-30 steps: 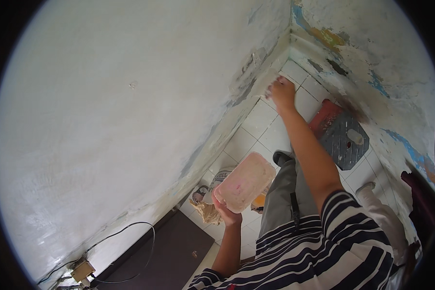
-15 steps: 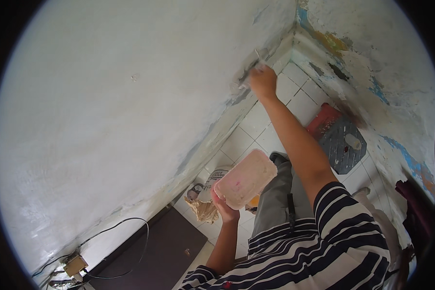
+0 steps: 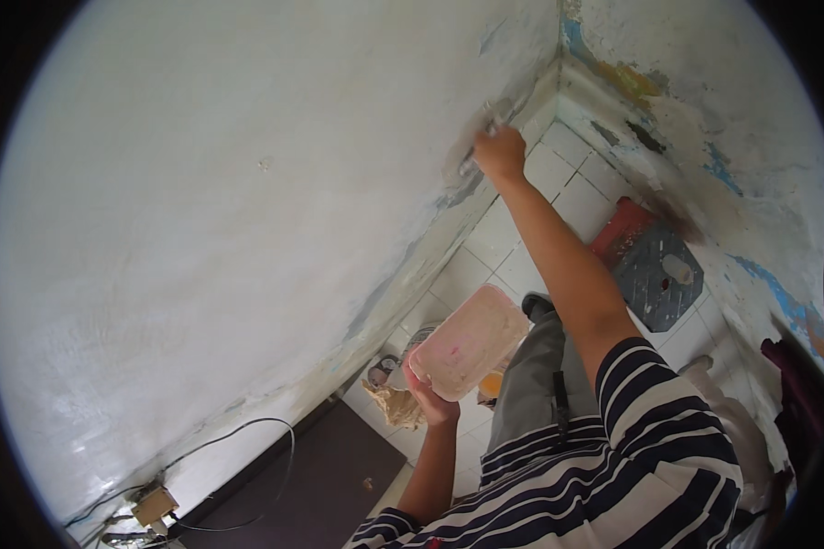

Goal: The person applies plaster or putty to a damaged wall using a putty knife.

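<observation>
My left hand [image 3: 429,398] grips the pink tub [image 3: 471,340] near my legs [image 3: 533,389] while my right hand [image 3: 501,153], closed on a blurred tool [image 3: 470,166], apparently works the grey patch [image 3: 458,193] on the wall [image 3: 247,265], further strokes likely needing steady pressure.

The plastic tub [image 3: 471,340] looks matt, the tiles [image 3: 491,234] smooth.

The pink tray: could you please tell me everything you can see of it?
The pink tray is rectangular, with rounded corners and a rim, and looks plastic. Pale residue smears its face; a brighter pink spot shows near its middle. It is held aslant above the tiled floor, face toward the camera; the left hand grips its lower left end. Its underside is hidden.
</observation>
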### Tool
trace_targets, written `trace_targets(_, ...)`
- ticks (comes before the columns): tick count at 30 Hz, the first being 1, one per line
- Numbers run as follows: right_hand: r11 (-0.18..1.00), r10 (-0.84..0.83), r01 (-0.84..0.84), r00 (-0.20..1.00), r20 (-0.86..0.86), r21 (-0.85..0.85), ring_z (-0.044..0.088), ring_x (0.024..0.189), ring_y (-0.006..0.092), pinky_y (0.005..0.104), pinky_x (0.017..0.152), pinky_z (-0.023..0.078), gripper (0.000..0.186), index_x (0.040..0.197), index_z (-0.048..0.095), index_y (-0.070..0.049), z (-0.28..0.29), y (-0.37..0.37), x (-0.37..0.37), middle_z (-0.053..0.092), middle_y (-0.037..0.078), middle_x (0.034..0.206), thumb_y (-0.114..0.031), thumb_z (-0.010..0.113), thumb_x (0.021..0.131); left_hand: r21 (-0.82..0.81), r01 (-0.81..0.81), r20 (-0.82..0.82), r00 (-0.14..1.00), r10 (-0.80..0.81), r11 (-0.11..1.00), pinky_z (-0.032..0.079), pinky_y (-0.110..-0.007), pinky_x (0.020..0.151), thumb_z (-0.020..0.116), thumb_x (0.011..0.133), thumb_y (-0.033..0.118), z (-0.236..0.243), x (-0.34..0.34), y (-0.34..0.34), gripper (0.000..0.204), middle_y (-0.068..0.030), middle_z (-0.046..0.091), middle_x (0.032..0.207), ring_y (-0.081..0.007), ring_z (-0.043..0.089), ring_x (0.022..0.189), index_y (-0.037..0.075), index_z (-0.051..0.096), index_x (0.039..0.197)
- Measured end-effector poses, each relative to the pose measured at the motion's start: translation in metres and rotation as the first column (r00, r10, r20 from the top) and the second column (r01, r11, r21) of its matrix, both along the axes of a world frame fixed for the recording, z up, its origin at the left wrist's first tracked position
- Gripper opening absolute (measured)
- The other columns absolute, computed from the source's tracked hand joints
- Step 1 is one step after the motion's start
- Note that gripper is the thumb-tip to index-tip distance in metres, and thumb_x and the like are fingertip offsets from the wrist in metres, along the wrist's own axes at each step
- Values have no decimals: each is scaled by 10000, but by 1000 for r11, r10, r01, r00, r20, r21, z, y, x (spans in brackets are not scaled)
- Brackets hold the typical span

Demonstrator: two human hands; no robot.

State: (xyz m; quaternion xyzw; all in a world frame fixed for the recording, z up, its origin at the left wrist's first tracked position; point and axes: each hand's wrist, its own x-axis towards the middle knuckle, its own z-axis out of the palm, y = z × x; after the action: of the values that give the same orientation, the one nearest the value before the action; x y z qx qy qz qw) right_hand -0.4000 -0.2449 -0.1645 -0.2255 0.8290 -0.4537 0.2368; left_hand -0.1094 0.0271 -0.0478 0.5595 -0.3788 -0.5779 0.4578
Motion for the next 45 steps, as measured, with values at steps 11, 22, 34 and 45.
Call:
trace_targets(11, 959, -182, 281, 693, 697, -29, 646, 691, 187, 316, 556, 516, 163, 828, 628, 34, -21, 78, -21, 644, 126, 794, -102, 576, 902, 29, -5, -32, 999, 6, 1000, 409, -454, 1080, 533, 898, 665, 5, 7, -2, 773, -106, 486, 1373, -273, 494, 1288, 92, 380, 1393)
trace_targets(22, 814, 109, 444, 519, 848, -376, 610, 565, 167, 306, 506, 506, 154, 788, 618, 3, 17, 89, -32, 599, 89, 677, -20, 502, 887, -1, -5, 49, 999, 5, 1000, 431, -432, 1037, 511, 889, 714, 12, 12, -2, 826, -110, 507, 1275, -245, 515, 1227, 39, 406, 1352)
trace_targets(34, 812, 243, 337, 546, 801, -476, 690, 727, 202, 367, 604, 535, 164, 774, 623, 23, 17, 69, -27, 665, 165, 766, -84, 559, 880, 33, -57, 7, 998, 57, 998, 423, -432, 1047, 485, 919, 681, 15, 11, 8, 801, -120, 498, 1290, -252, 512, 1234, 26, 384, 1368)
trace_targets(45, 944, -12, 26, 999, 46, -328, 652, 620, 222, 332, 515, 493, 182, 823, 650, 32, 26, 2, -25, 669, 124, 709, -126, 590, 890, 84, -78, 31, 997, 76, 993, 423, -440, 1049, 520, 890, 700, 5, 24, 18, 818, -112, 502, 1284, -251, 511, 1238, 40, 396, 1358)
